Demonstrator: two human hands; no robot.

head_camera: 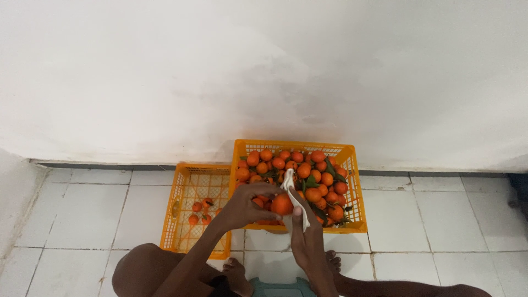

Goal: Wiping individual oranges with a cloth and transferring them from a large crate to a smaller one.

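My left hand grips an orange tangerine over the front edge of a full orange plastic crate. My right hand holds a white cloth against that fruit. The full crate holds several tangerines with green leaves. To its left stands a lower orange crate with a few tangerines on its bottom.
Both crates stand on a white tiled floor against a white wall. My knees and bare feet are at the bottom of the view, with a teal stool edge between them.
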